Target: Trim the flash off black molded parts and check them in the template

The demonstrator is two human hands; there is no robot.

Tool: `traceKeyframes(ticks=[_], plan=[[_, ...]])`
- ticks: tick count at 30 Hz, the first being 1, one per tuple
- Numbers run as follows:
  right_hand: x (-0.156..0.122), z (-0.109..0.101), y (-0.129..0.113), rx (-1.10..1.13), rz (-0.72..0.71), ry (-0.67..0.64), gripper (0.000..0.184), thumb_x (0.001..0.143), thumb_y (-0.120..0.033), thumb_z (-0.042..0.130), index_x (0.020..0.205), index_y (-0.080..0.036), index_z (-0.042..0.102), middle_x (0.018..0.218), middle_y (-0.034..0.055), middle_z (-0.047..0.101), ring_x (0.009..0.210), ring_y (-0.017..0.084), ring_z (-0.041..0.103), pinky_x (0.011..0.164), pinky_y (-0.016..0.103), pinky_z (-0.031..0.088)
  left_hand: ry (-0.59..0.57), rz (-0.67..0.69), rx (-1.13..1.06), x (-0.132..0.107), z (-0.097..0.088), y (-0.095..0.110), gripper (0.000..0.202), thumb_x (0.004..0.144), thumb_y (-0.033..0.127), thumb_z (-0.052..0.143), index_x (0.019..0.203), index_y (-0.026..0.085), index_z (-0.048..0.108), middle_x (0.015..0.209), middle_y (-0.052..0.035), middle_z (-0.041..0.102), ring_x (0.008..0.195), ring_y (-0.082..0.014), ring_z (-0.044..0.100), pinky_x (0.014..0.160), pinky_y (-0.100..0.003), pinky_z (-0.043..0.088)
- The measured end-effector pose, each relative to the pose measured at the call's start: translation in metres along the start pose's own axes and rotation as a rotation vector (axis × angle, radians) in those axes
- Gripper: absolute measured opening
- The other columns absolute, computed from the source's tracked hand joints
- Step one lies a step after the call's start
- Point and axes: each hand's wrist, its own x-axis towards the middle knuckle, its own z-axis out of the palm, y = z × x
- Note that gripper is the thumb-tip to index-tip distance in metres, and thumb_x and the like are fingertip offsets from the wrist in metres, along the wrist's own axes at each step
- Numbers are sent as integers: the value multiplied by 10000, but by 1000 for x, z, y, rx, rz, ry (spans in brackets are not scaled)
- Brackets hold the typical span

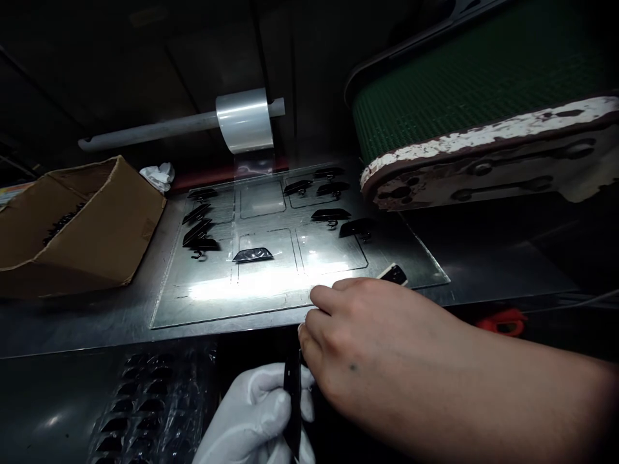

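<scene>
My left hand (254, 415), in a white glove, is closed round a thin black part (293, 403) held upright at the bottom centre. My bare right hand (382, 348) reaches in from the right, fingers curled and pinched at the top of that same black part. Just beyond my right hand a small black piece with a pale edge (394, 274) lies on the clear plastic sheet (217, 296). Several black clip-like parts, one of them (253, 255) in the middle, lie on the sheet's marked squares.
A cardboard box (104, 225) with black parts stands at the left. A roll of clear film (244, 120) hangs on a bar behind. A green conveyor belt (464, 84) juts in at upper right. A clear blister tray (145, 406) sits lower left. A white cloth (158, 174) lies behind the box.
</scene>
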Motion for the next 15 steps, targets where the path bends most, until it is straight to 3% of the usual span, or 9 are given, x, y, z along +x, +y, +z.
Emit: traceKeyframes(ticks=[6, 9, 11, 15], plan=[[1, 3, -1, -12, 13, 19, 176, 764, -134, 777, 637, -233, 708, 716, 79, 689, 632, 211, 531, 526, 348, 347, -91, 16, 54, 5, 4, 4, 515, 903, 554, 665, 660, 104, 726, 414, 40, 403, 371, -33, 309, 507, -247, 260], [2, -1, -2, 3, -2, -15, 161, 723, -128, 799, 646, -230, 702, 708, 73, 683, 614, 212, 540, 508, 345, 339, -93, -3, 45, 4, -1, 3, 448, 899, 544, 683, 803, 111, 750, 532, -20, 596, 365, -23, 318, 456, -235, 207], [2, -5, -4, -5, -6, -39, 152, 702, -137, 808, 656, -235, 702, 699, 68, 680, 600, 214, 533, 487, 344, 325, -75, -33, 58, 4, -5, 1, 429, 925, 524, 653, 848, 114, 750, 568, -45, 641, 363, -33, 331, 425, -235, 167], [6, -8, -5, 2, -4, -78, 175, 697, -163, 818, 625, -254, 687, 654, 48, 664, 589, 204, 524, 484, 346, 321, -23, -44, 177, 5, -10, -3, 543, 986, 465, 551, 610, 104, 702, 377, 11, 391, 377, -68, 353, 454, -259, 154]])
